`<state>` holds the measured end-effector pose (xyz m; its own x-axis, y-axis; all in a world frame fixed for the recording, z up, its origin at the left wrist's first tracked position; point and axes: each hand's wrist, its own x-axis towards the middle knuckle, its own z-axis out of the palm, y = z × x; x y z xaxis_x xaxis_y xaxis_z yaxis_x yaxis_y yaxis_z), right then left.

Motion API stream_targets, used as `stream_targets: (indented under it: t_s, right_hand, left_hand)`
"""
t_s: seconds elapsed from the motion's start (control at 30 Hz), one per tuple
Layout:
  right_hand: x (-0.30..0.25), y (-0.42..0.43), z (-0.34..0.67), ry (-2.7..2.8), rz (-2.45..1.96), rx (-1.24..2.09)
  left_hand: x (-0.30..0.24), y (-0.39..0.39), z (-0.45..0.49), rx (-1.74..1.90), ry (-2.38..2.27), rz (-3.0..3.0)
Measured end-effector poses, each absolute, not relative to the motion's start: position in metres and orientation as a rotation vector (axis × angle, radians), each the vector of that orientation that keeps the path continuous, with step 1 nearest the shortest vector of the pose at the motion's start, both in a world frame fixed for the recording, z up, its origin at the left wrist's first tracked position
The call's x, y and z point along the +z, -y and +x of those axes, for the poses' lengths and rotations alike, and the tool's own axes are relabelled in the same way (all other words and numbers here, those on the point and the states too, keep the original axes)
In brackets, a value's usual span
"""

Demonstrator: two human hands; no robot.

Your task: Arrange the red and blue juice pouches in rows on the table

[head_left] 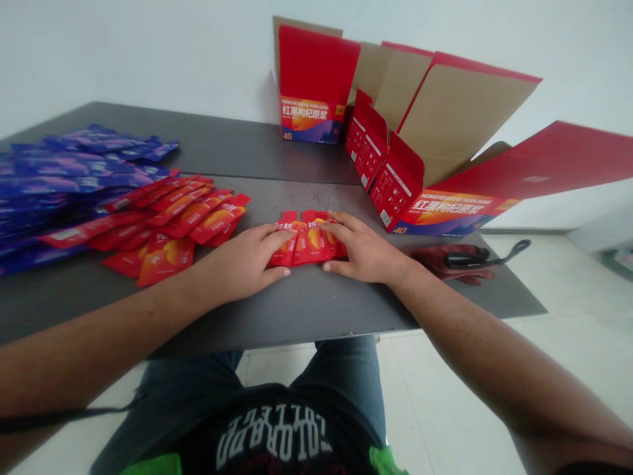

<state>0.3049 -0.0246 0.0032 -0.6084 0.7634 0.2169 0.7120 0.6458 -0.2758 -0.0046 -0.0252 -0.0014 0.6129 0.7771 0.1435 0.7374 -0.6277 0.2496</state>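
A short row of red sachets [310, 243] with orange fruit prints lies on the dark table between my two hands. My left hand [250, 257] grips the left end of the row, its thumb at the near edge and its fingers over the top. From the other side my right hand [364, 249] holds the right end in the same way, fingers partly covering the sachets. To the left of my left hand, a loose pile of red sachets [173, 214] leans against a larger heap of blue sachets [74, 168].
Open red cartons stand along the back and right: one carton [311, 119] by the wall, another carton [445, 214] nearer with its flaps raised. A black-handled tool [465, 258] rests on a brown-red glove [430, 258] at the right. The table's front edge [297, 343] is near my legs.
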Motion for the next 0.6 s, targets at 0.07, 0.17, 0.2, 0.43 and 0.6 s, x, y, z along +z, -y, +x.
stream_targets:
  t_s: [0.07,0.17,0.2,0.43,0.6]
  right_hand:
    - [0.004,0.021,0.305,2.57,-1.177,0.241]
    - [0.004,0.016,0.307,2.587,-1.182,0.224]
    - [0.003,0.014,0.307,2.587,-1.183,0.219]
    - [-0.001,0.014,0.316,2.512,-1.247,0.276]
    - [0.002,0.02,0.327,2.46,-1.233,0.329]
  left_hand:
    - [-0.002,0.016,0.003,0.378,-1.193,2.67]
    - [-0.004,0.007,0.014,0.419,-1.133,2.677]
    - [-0.006,0.004,0.017,0.438,-1.132,2.681]
    - [-0.01,0.007,0.03,0.496,-1.213,2.683]
    - [-0.004,0.017,0.033,0.514,-1.267,2.681]
